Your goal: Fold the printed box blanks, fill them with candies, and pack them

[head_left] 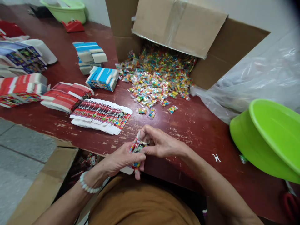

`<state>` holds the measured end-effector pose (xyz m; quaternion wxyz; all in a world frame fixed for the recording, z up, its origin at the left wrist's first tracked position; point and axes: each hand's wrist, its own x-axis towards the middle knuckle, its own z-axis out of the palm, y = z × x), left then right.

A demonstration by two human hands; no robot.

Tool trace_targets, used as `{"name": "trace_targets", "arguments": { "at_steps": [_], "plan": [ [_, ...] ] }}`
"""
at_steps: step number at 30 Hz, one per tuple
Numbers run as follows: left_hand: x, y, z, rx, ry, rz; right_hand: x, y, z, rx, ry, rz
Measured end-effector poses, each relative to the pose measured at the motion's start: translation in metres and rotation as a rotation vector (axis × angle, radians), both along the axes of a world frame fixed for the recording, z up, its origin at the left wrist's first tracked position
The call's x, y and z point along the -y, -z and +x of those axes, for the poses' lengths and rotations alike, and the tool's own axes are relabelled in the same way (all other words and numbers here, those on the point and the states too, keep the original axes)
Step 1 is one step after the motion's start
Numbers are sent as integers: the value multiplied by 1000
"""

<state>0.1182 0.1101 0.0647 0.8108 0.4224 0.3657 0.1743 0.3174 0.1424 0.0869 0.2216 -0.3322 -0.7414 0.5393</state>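
Both hands are closed around one small printed candy box (138,146), red and multicoloured with white flaps, above the table's front edge. My left hand (124,157) grips its lower part, thumb across the printed face. At its upper end, my right hand (158,142) pinches the box near a white flap. A fanned row of flat printed boxes (100,114) lies just beyond my left hand. Past my hands, small clear packets of colourful candy (154,84) spill from a tipped cardboard carton (180,25).
Stacks of red boxes (67,95) and blue boxes (103,78) stand at the left. A green basin (257,140) is on the right, beside clear plastic sheeting (262,75). Below the table's front edge is an open carton (47,184). Red-handled scissors (290,200) lie at the far right.
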Motion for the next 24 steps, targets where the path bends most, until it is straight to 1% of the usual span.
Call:
{"name": "trace_targets", "arguments": {
  "at_steps": [2,3,4,5,8,9,11,13,15,16,18,20,22,24],
  "plan": [
    [1,-2,3,-82,-156,98,5,6,-6,-20,253,55],
    [2,-2,6,-112,-238,120,8,9,-10,-22,386,76],
    [2,-2,8,-131,-304,125,11,13,-13,-28,482,64],
    [3,0,10,-141,-352,128,12,16,-17,-44,531,12],
    [3,4,15,-184,-449,204,14,24,-22,-142,521,-216],
    [4,4,15,-197,-469,238,13,25,-21,-160,526,-242],
    [5,3,14,-190,-544,280,12,24,-19,-147,575,-196],
    [9,0,14,-162,-668,309,12,22,-17,-122,595,-144],
    [13,-3,14,-158,-779,356,14,22,-19,-155,615,-149],
    [15,-4,15,-168,-803,377,16,23,-21,-194,636,-169],
    [18,-6,16,-194,-804,395,20,27,-27,-296,686,-223],
    [17,-6,16,-216,-782,387,23,33,-33,-385,720,-237],
    [15,-4,13,-227,-758,368,24,37,-36,-434,720,-221],
    [12,-2,9,-219,-723,330,21,38,-35,-421,691,-208]
  ]
}}
